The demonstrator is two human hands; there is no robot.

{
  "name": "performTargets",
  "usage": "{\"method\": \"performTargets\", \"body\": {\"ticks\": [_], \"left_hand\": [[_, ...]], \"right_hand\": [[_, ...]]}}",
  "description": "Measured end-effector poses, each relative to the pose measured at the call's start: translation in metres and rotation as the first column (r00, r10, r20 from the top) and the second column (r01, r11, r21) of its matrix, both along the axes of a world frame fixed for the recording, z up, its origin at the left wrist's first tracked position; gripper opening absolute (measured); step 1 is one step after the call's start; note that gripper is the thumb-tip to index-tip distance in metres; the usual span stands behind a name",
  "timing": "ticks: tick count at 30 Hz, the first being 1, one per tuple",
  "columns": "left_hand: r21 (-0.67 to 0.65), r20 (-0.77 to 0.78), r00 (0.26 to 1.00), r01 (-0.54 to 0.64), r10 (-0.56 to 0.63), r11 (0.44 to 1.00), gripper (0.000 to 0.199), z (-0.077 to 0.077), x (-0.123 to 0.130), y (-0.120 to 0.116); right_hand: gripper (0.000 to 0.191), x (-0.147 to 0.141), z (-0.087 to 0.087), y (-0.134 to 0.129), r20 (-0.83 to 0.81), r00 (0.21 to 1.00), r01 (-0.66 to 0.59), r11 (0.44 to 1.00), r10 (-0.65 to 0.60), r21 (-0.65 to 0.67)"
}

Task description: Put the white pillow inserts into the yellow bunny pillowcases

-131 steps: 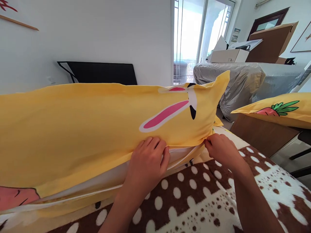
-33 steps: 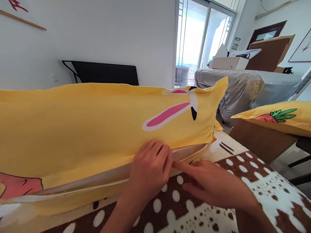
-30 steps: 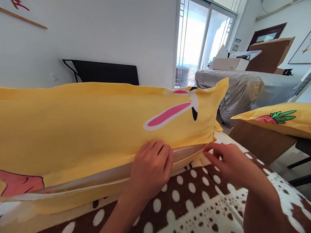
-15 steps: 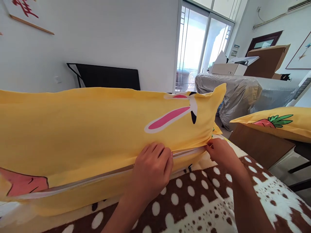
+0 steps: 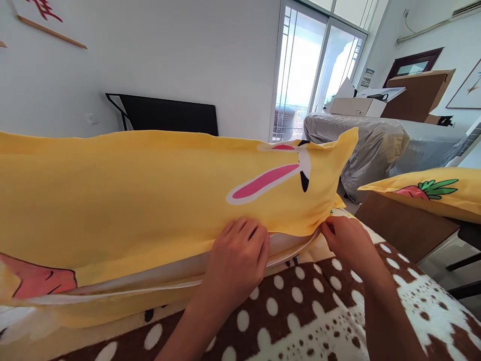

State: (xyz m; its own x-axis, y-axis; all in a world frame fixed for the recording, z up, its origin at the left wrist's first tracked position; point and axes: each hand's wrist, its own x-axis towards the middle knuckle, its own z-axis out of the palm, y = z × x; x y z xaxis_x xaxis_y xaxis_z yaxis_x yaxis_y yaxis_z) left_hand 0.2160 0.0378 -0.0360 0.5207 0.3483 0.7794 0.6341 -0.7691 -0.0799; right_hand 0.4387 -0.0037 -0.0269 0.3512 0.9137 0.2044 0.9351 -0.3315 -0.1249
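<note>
A long yellow pillowcase [image 5: 150, 190], printed with pink-and-white rabbit ears and part of a carrot, stands on its side across the view with a pillow inside. Along its lower side the zipper opening [image 5: 158, 288] gapes, and the whitish inner pillow [image 5: 285, 243] shows through. My left hand [image 5: 240, 255] is closed over the upper edge of that opening, fingers curled on the cloth. At the right end of the opening, my right hand [image 5: 343, 240] pinches the pillowcase near its corner. Whether a zipper slider is between those fingertips is hidden.
Under the pillow lies a brown-and-white spotted blanket [image 5: 300, 311]. Another yellow pillow [image 5: 447, 193] rests on a brown board [image 5: 402, 225] at right. Behind are a plastic-covered piece of furniture [image 5: 356, 145] bearing boxes [image 5: 417, 93], a black panel [image 5: 169, 113] and a glass door [image 5: 300, 65].
The opening gapes wider, and more of the inner pillow shows between the hands. My right hand has shifted slightly right with the pillowcase's corner; my left hand keeps its hold.
</note>
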Motion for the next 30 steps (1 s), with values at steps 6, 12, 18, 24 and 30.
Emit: {"method": "performTargets", "body": {"ticks": [6,12,18,24,30], "left_hand": [[-0.005,-0.001,1.0,-0.007,0.007,1.0,0.021,0.001,0.0,0.0],[-0.025,-0.005,1.0,-0.006,0.006,1.0,0.021,0.0,-0.002,0.005],[-0.065,0.004,1.0,-0.002,0.002,0.998,0.02,-0.001,-0.005,0.006],[-0.011,-0.025,0.998,-0.058,0.058,0.998,0.014,0.0,-0.003,0.001],[0.114,0.008,0.999,-0.04,0.039,0.993,0.014,-0.003,0.009,-0.013]], "right_hand": [[0.033,-0.003,0.005,-0.002,-0.067,0.997,-0.032,0.999,0.034,0.032],[0.035,-0.002,0.008,-0.007,-0.148,0.986,-0.068,0.996,0.077,0.065],[0.036,0.007,0.015,-0.014,-0.25,0.956,-0.131,0.986,0.154,0.105],[0.037,0.004,0.014,-0.014,-0.222,0.955,-0.18,0.979,0.199,0.1],[0.036,0.012,0.015,-0.019,-0.224,0.951,-0.207,0.977,0.214,0.054]]}}
